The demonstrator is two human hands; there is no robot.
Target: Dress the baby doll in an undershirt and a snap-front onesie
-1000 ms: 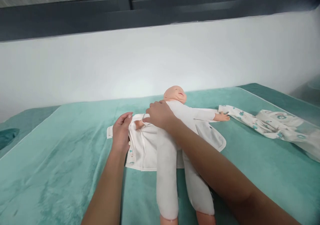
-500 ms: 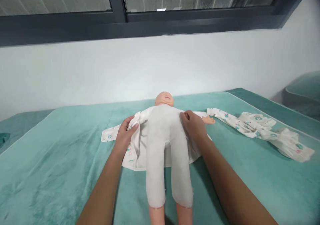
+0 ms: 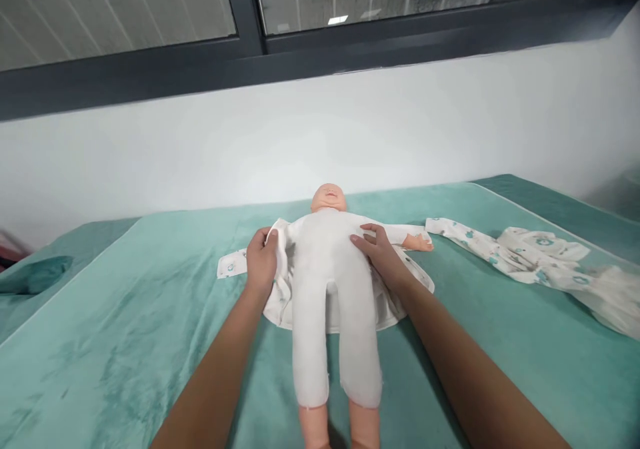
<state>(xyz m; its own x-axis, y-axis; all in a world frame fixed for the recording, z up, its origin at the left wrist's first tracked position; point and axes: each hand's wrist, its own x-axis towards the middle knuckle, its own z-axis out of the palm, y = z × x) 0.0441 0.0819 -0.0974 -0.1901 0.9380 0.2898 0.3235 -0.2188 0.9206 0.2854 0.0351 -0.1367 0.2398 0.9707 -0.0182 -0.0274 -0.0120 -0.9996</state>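
Observation:
A baby doll (image 3: pixel 320 249) with a white cloth body lies on its back, its head toward the wall and its legs toward me. Spread open beneath it is a white printed baby shirt (image 3: pixel 278 306), one sleeve reaching out to the left. My left hand (image 3: pixel 261 262) is closed on the shirt's left front edge, thumb on top. My right hand (image 3: pixel 383 252) rests on the doll's chest at the right with fingers apart. The doll's bare hand (image 3: pixel 417 242) sticks out beyond my right fingers.
The doll lies on a green plush bed cover (image 3: pixel 150 316). More white printed baby clothing (image 3: pixel 530 256) is stretched out at the right. Behind the bed rise a white wall (image 3: pixel 250 149) and a dark window frame (image 3: pixel 175 66). A green fabric item (image 3: pixel 40 274) sits at the far left.
My left hand has gripped the shirt edge more firmly and lifted it toward the doll. My right hand's fingers have opened on the doll's chest. The camera view has tilted slightly.

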